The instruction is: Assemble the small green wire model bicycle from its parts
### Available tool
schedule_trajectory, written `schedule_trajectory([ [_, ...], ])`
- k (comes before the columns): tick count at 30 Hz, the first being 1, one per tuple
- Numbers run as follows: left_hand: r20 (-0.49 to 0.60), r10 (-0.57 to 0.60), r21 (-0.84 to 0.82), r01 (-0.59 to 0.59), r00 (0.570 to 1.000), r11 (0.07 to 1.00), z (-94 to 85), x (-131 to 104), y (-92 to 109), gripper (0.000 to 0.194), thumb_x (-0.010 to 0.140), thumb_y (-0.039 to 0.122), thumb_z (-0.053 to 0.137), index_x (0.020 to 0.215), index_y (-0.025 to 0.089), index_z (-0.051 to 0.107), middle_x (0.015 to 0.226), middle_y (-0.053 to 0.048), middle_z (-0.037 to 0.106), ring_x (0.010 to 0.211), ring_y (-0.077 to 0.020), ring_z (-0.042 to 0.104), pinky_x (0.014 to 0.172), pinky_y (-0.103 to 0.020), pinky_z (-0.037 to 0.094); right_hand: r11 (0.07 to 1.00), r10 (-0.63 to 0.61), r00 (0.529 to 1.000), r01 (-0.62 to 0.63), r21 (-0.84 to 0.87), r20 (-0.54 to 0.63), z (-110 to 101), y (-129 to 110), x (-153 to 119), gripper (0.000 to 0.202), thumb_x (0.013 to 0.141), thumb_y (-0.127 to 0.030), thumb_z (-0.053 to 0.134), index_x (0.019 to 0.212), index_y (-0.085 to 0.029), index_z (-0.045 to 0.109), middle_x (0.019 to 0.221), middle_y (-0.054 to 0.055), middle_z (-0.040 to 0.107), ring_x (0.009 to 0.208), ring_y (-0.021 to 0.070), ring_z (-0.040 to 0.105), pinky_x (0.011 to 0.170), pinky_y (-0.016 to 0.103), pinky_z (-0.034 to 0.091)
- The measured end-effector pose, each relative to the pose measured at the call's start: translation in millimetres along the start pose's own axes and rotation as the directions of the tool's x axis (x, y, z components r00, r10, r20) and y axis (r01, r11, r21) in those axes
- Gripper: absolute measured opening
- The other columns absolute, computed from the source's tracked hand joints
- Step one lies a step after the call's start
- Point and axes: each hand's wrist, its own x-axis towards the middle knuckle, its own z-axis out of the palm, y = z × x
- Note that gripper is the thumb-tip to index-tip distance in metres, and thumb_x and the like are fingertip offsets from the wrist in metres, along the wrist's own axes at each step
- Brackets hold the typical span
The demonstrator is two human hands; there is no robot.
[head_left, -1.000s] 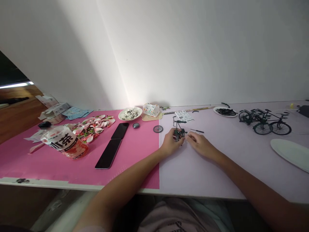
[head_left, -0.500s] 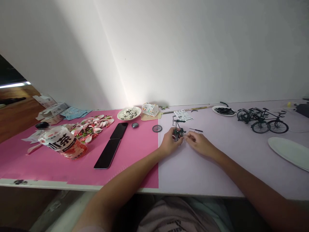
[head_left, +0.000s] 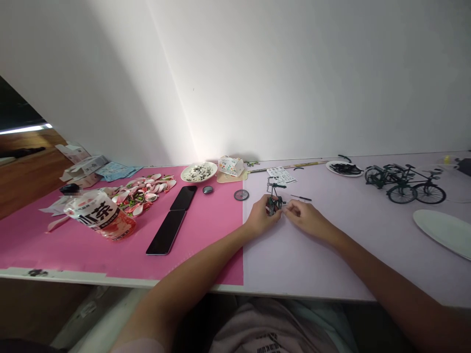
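Observation:
A small dark green model bicycle frame stands upright, gripped low down by the fingers of my left hand. A chain-like strip hangs at its upper left. My right hand is just to the right, fingers pinched close to the frame's lower end; whatever lies between those fingertips is too small to name. Beyond my right hand rests a thin dark screwdriver. A loose spoked wheel lies flat on the pink surface, left of my left hand.
Assembled model bicycles stand at the right, near a white oval plate and a plate of black parts. Leftward are a foldable phone, a mouse, a plate of small pieces and a drink cup.
The whole view has shifted slightly, so everything appears a little further right. My hands keep nearly the same pose around the model frame.

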Motion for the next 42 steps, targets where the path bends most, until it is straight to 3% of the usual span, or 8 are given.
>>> schedule_trajectory([
  [3,0.003,0.000,-0.002,0.000,1.000,1.000,0.4,0.1,-1.1,0.036,0.082,0.023,0.072,0.115,0.020,0.058,0.089,0.001,0.069,0.064,-0.0076,0.057,0.064,-0.021,0.047,0.999,-0.041,0.999,0.041,-0.014,0.009,1.3,5.0,1.6,0.042,0.097,-0.057,0.045,0.073,-0.024,0.050,0.066,0.000,0.058,0.060,0.0169,0.048,0.057,0.029,0.033],
  [7,0.003,0.016,-0.004,-0.016,1.000,1.000,0.3,-0.2,-1.7,0.035,0.082,0.022,0.071,0.114,0.020,0.058,0.087,0.002,0.069,0.064,-0.0075,0.056,0.064,-0.021,0.047,0.999,-0.041,0.998,0.042,-0.004,0.047,0.7,7.5,2.9,0.051,0.102,-0.060,0.036,0.074,-0.023,0.057,0.072,0.003,0.064,0.063,0.0183,0.053,0.061,0.030,0.036],
  [14,-0.002,0.025,0.006,-0.025,1.000,1.000,-0.6,-0.4,0.1,0.034,0.082,0.022,0.071,0.114,0.020,0.058,0.087,0.001,0.069,0.067,-0.0090,0.059,0.066,-0.022,0.048,1.000,0.009,0.999,-0.008,-0.026,0.049,-1.5,2.4,0.8,0.027,0.096,-0.048,0.052,0.082,-0.024,0.056,0.071,-0.001,0.061,0.064,0.0179,0.053,0.062,0.029,0.036],
  [24,0.013,0.018,0.019,-0.018,1.000,1.000,-1.9,-0.6,1.0,0.034,0.082,0.022,0.071,0.114,0.019,0.058,0.087,0.001,0.068,0.066,-0.0082,0.056,0.066,-0.022,0.047,0.999,-0.014,0.997,0.017,-0.049,0.069,-2.9,0.5,0.9,0.044,0.102,-0.055,0.040,0.076,-0.023,0.056,0.074,0.002,0.065,0.068,0.0193,0.057,0.064,0.030,0.038],
  [33,0.007,0.028,0.031,-0.028,1.000,0.999,-1.5,0.1,-0.5,0.034,0.082,0.024,0.072,0.113,0.019,0.059,0.089,0.000,0.068,0.069,-0.0093,0.057,0.067,-0.023,0.047,0.998,0.003,0.997,0.002,-0.066,0.073,-3.1,1.6,-1.0,0.023,0.095,-0.045,0.053,0.089,-0.025,0.062,0.070,-0.001,0.064,0.063,0.0182,0.054,0.059,0.029,0.036],
  [42,0.021,0.018,0.019,-0.018,1.000,1.000,-1.0,0.6,-3.5,0.035,0.082,0.027,0.071,0.113,0.019,0.059,0.089,0.001,0.067,0.062,-0.0071,0.052,0.063,-0.022,0.046,0.997,-0.049,0.995,0.055,-0.060,0.089,-2.3,5.4,2.0,0.043,0.102,-0.052,0.039,0.075,-0.023,0.056,0.075,0.003,0.067,0.068,0.0198,0.057,0.063,0.031,0.039],
])
